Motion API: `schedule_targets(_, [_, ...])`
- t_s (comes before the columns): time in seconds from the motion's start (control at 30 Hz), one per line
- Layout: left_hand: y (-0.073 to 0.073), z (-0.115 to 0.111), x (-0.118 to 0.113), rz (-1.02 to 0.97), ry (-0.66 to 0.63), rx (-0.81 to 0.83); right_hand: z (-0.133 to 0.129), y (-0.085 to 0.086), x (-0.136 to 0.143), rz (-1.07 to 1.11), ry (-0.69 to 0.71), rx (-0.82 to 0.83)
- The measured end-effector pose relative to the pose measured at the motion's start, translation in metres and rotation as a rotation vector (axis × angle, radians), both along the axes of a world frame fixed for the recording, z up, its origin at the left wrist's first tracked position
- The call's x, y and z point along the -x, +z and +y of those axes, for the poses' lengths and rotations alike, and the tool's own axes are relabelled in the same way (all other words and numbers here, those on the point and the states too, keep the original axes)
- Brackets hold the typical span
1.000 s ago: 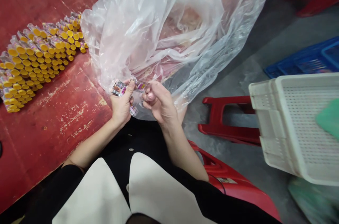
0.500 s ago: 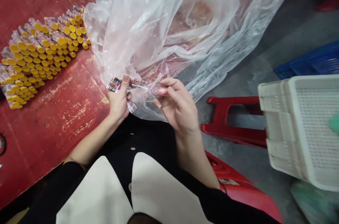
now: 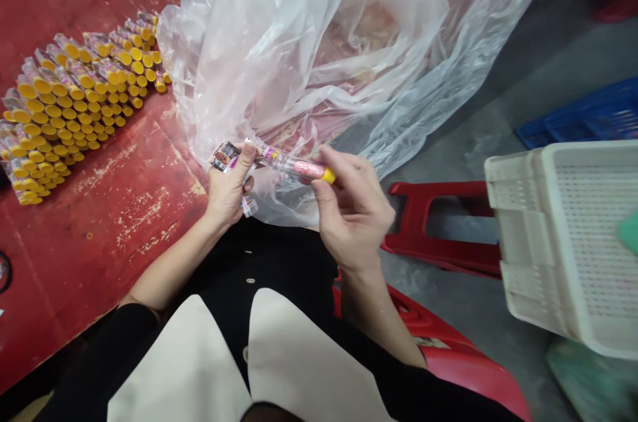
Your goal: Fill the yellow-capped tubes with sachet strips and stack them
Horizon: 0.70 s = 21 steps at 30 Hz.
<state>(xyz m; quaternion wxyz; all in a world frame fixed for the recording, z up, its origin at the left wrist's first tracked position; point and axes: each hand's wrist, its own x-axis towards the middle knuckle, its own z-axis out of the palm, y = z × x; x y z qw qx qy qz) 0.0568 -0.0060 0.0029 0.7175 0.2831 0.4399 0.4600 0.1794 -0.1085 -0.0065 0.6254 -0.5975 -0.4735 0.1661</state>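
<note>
My left hand [image 3: 228,189] is closed around small printed paper labels [image 3: 224,156] and the near end of a slim clear plastic tube [image 3: 286,161]. Pink contents show inside the tube, close to its yellow cap [image 3: 328,175]. At that capped end, the thumb and fingers of my right hand [image 3: 356,212] pinch the tube. Both hands are in front of my body, over the edge of a large clear plastic bag [image 3: 264,56]. My fingers partly hide the labels.
Many yellow-capped tubes [image 3: 74,106] lie stacked in rows on the worn red table [image 3: 144,209]. To the right are a red stool [image 3: 438,246], a white plastic crate [image 3: 528,229] and a blue crate [image 3: 583,113]. A red chair [image 3: 463,369] is beside me.
The tube's yellow cap and pink contents now show plainly between my hands. My right hand has shifted right and slightly down to the capped end. My left hand has barely moved.
</note>
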Motion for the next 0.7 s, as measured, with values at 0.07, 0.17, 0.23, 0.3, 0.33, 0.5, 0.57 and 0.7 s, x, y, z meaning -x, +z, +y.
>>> schedule_targets(0.07, [0.004, -0.003, 0.002, -0.016, -0.070, -0.002, -0.003, 0.001, 0.001, -0.046, -0.030, -0.069])
schedule_targets(0.17, [0.011, -0.008, 0.004, -0.022, -0.120, -0.005, -0.005, 0.002, 0.002, -0.136, 0.062, -0.072])
schedule_targets(0.23, [0.015, -0.011, 0.006, 0.003, -0.100, -0.026, -0.006, 0.003, 0.003, -0.190, 0.108, -0.073])
schedule_targets(0.3, [0.018, -0.015, 0.009, 0.021, -0.098, -0.058, -0.004, 0.003, 0.006, -0.203, 0.095, -0.105])
schedule_targets(0.33, [0.019, -0.017, 0.010, 0.019, -0.099, -0.075, -0.002, 0.004, 0.008, -0.206, 0.083, -0.122])
schedule_targets(0.5, [0.021, -0.021, 0.020, -0.039, -0.072, -0.144, 0.018, 0.008, 0.024, -0.206, 0.040, -0.189])
schedule_targets(0.57, [0.023, -0.020, 0.026, -0.046, -0.072, -0.144, 0.027, 0.011, 0.032, -0.181, -0.017, -0.206])
schedule_targets(0.7, [0.027, -0.009, 0.040, -0.043, 0.005, -0.079, 0.044, 0.013, 0.049, -0.129, -0.023, -0.152])
